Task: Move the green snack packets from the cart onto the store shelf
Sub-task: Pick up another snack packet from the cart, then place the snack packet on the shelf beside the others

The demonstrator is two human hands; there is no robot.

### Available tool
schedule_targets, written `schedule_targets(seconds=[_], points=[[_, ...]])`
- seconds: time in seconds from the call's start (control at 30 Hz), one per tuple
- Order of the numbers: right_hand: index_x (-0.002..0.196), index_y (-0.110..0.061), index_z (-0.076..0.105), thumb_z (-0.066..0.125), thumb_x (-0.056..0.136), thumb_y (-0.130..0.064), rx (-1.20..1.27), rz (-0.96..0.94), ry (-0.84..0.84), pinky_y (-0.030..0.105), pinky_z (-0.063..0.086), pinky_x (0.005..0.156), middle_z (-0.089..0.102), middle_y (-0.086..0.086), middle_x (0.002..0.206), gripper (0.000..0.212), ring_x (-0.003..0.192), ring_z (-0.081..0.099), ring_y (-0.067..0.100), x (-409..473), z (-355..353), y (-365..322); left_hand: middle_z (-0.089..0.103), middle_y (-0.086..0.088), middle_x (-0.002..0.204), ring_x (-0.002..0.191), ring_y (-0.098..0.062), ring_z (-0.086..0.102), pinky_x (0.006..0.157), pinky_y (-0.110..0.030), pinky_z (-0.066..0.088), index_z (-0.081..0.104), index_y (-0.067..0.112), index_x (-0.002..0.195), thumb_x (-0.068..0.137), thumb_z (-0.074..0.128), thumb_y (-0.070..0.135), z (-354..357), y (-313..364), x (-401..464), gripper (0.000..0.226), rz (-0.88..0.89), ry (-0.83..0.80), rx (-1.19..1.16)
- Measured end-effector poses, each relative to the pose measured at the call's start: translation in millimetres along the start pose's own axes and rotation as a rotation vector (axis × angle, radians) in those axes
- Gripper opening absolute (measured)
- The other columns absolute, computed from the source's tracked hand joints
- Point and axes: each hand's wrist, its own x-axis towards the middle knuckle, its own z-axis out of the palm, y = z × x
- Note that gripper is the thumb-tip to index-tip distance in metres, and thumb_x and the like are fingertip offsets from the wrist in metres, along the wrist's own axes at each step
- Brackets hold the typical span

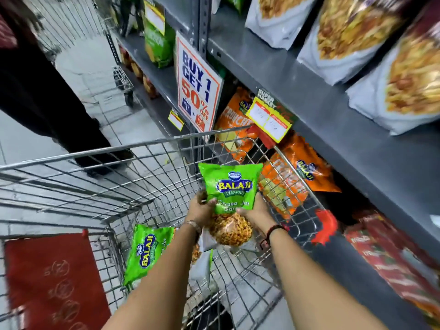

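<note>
Green snack packet (229,186) | clamped between both hands' fingers (209,203) | above wire cart (95,153) | beside grey shelf (321,110)

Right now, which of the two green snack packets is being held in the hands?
The upright green Balaji wafers packet above the wire cart, gripped by left hand and right hand. The other green packet lies untouched inside the cart.

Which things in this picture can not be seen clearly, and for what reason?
Head view, the only one:
- Second green packet in the cart: its right part is behind the left arm.
- Held green packet: both hands, left and right, cover its lower sides.
- Price tags on the shelf: numbers too blurred to read.
- White packets above: cut off by the top edge.
</note>
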Motion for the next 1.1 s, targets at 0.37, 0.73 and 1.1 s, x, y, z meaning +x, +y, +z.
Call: schedule_targets(seconds=[0.37,0.73,1.1], points=[[0.12,-0.002,0.043,0.072,0.076,-0.006,0.078,-0.451,0.262,0.02,0.039,0.082,0.059,0.013,0.115,0.052,0.105,0.054,0.019,-160.6,-146.8,-42.3,0.074,0.009,0.074,0.062,0.003,0.064,0.063,-0.01,0.053,0.049,-0.009,0.115,0.082,0.049,-0.01,51.3,130.4,-140.2,0.033,0.453,-0.251,-0.072],[0.128,-0.006,0.038,0.072,0.076,-0.01,0.131,-0.546,0.624,0.025,0.04,0.097,0.053,0.009,0.122,0.063,0.117,0.05,0.023,-310.2,-304.3,52.1,0.068,0.005,0.076,0.069,-0.01,0.062,0.074,-0.024,0.051,0.054,-0.005,0.111,0.083,0.05,-0.007,210.2,179.6,-285.9,0.028,0.635,-0.596,0.079],[0.128,-0.003,0.037,0.069,0.079,-0.013,0.237,-0.275,1.001,0.037,0.04,0.099,0.056,0.016,0.128,0.059,0.119,0.051,0.03,-334.5,-394.8,160.6,0.054,-0.015,0.116,0.111,-0.025,0.049,0.092,-0.022,0.042,0.043,-0.007,0.122,0.084,0.053,-0.003,376.0,158.1,-346.0,0.039,0.656,-0.702,0.297]])
